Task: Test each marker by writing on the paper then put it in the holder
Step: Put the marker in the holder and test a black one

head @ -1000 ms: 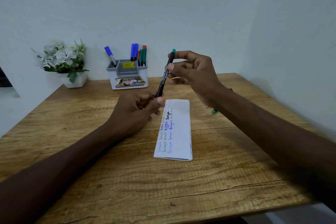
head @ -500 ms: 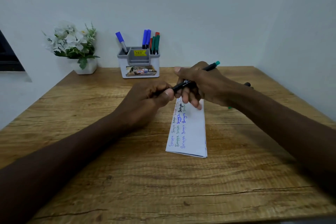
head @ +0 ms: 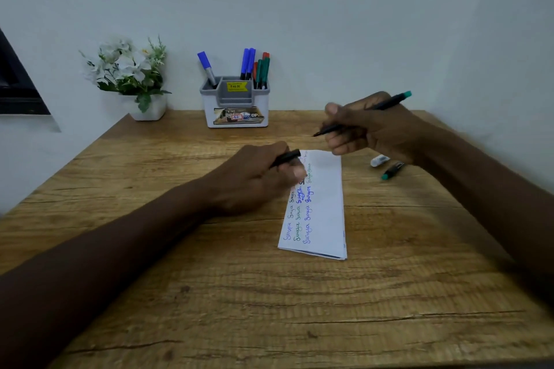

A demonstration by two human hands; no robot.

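Currently, two hands are in view above one brown wood-grain desk (head: 209, 293). The right hand (head: 368, 126) has its grip closed round one slim black marker with a green end (head: 389, 102). The marker is held off the desk, beyond the far right corner of the paper, with its bare tip pointing left and its green end raised to the right. The left hand (head: 257, 177) has its grip closed on one short black cap (head: 287, 156), and its fingers rest at the far left corner of the paper.

One folded white paper (head: 323, 204) lies flat at the centre of the desk. Handwriting in several ink colours runs along its left edge.

One white and grey plastic holder (head: 236, 105), box-shaped with compartments, stands at the far edge. Its left compartment holds one blue-capped marker (head: 207, 67). Its right compartment holds two blue markers (head: 248, 63) with red and green markers; their count cannot be told.

To the right of the paper lie one second green-ended black marker (head: 392, 170) and one small white object (head: 379, 160). One white pot of white flowers (head: 132, 75) stands at the far left.
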